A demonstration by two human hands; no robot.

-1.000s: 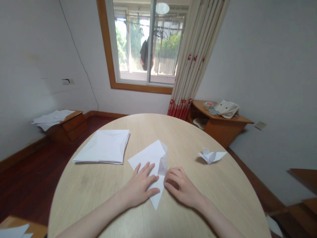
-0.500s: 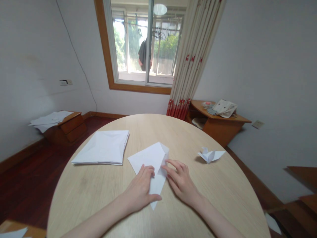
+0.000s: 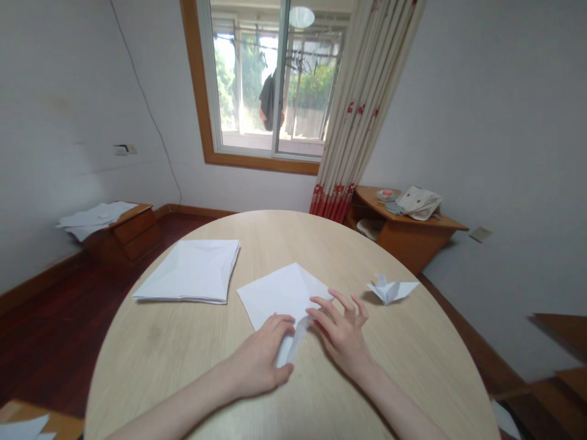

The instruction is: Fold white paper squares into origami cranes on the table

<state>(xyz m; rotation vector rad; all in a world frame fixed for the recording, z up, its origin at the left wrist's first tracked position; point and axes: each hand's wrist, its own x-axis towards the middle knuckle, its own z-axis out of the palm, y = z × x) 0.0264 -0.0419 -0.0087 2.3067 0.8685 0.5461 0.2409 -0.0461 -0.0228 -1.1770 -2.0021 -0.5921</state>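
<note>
The sheet of white paper point(image 3: 275, 293) is thin and matt, with crisp creases, and the stack of folded paper point(image 3: 188, 272) looks just as matt. The round table point(image 3: 151, 360) has a smooth, pale wood-grain top with a faint sheen. The curtain point(image 3: 367, 122) is soft woven cloth, the window frame point(image 3: 196, 91) is varnished wood, and the floor point(image 3: 59, 330) is dark, glossy reddish wood.

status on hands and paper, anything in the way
Left hand on folded white paper sheet, right hand fingertips at its edge. White paper stack left, folded white paper figure right, both apart from it.
</note>
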